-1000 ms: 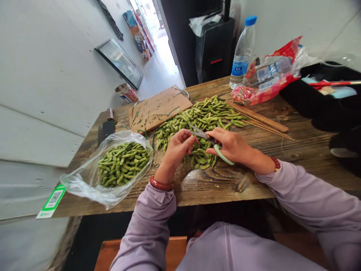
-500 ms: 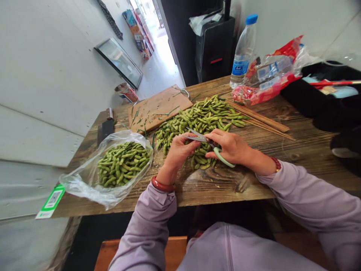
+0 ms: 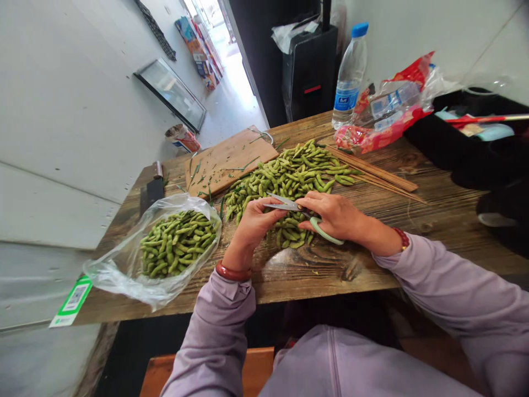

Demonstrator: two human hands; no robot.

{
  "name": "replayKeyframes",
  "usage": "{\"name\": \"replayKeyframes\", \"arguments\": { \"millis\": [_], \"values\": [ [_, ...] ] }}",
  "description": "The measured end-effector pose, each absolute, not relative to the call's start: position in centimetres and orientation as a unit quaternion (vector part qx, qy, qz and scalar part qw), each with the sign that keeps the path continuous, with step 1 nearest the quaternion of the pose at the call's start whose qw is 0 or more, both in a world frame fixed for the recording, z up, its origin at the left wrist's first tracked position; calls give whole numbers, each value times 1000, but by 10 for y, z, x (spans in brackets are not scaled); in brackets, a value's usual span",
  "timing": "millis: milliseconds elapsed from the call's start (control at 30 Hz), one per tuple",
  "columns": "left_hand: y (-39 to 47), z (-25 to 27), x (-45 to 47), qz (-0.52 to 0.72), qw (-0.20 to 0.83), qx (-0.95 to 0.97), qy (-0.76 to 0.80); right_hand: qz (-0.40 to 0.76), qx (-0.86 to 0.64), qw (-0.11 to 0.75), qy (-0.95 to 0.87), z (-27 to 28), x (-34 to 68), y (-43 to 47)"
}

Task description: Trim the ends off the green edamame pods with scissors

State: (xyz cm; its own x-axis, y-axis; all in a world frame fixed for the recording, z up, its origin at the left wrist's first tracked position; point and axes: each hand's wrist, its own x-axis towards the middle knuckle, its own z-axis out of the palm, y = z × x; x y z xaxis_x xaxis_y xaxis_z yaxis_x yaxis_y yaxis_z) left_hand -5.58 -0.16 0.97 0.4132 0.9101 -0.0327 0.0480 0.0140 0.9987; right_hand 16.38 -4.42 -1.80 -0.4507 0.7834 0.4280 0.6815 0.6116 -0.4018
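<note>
My right hand (image 3: 336, 218) is closed around the pale green handles of a pair of scissors (image 3: 287, 204). The blades point left, slightly apart, across the fingertips of my left hand (image 3: 258, 220). Those fingers are pinched together by the blades; whatever they hold is hidden. Beneath and behind both hands spreads a loose heap of green edamame pods (image 3: 289, 171) on the wooden table (image 3: 297, 275). To the left of my left hand, a clear plastic bag (image 3: 119, 281) lies open with many more edamame pods (image 3: 177, 242) inside.
A cutting board (image 3: 229, 160) with green scraps lies behind the heap, a cleaver (image 3: 155, 187) at its left. Wooden skewers (image 3: 376, 173) lie to the right. Farther back are a water bottle (image 3: 349, 82), red plastic packaging (image 3: 384, 129) and a black container (image 3: 438, 138).
The view has shifted slightly, so the table things appear a little farther left. The scissor blades stand slightly closer together. Both hands keep nearly the same pose.
</note>
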Motion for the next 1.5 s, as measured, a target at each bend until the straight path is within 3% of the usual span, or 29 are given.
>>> {"name": "replayKeyframes", "arguments": {
  "millis": [233,667,1500],
  "values": [
    [-1,11,-58,350,611,581,408,98,-445,281,-845,-16,163,-45],
    [3,15,-56,460,656,450,396,106,-449,384,-800,-28,163,-40],
    [-8,17,-45,402,667,484,399,103,-442,363,-814,-25,163,-44]
  ]
}}
